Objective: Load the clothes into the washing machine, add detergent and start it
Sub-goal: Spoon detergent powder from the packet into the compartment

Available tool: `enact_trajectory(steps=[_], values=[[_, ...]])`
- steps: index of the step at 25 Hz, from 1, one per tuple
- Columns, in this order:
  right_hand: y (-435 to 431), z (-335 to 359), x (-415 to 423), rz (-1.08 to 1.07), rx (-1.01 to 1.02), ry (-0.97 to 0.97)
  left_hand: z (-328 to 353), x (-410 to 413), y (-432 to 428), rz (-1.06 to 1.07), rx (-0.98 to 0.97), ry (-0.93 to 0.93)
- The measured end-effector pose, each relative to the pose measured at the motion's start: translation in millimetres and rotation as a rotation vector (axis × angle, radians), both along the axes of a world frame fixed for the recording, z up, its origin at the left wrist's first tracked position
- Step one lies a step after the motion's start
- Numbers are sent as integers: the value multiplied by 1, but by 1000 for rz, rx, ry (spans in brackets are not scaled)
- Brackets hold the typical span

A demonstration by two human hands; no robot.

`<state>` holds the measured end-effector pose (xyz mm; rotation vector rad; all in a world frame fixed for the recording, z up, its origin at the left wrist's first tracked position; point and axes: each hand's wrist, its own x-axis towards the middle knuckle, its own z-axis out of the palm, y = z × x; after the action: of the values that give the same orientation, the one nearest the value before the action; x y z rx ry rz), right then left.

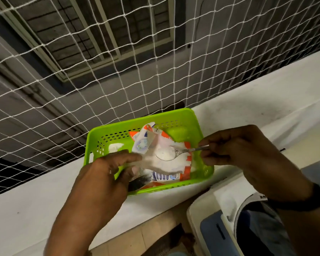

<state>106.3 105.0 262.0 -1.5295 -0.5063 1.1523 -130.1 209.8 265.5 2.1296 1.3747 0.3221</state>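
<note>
left hand [109, 174] fingers pinch the soft, crinkly detergent packet [155, 157] open; right hand [235, 145] fingers pinch the spoon [172, 153] handle, its loose powder likely to spill if tipped.

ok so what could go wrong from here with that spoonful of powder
1. The spoon is heaped with white powder and pinched by the right hand only at the handle's end; a tilt on the way to the washing machine could spill it onto the ledge.
2. The left hand holds the detergent packet open inside the green basket; letting go may let it slump and spill more powder.
</note>
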Motion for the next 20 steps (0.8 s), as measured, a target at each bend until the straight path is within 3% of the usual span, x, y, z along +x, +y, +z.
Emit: enact_trajectory(steps=[4,7,11,16,20], values=[[-26,-4,10,-122,32,15,11,23,-15,41,178,-259],[-55,-7,19,-229,93,54,13,57,-32,47,134,-567],[-107,-14,32,-387,102,87,7,107,-68,-76,43,-763],[-191,-61,42,-649,93,146,-36,164,-121,-400,-203,-747],[-262,-132,48,-986,16,203,-111,214,-172,-570,-424,-576]])
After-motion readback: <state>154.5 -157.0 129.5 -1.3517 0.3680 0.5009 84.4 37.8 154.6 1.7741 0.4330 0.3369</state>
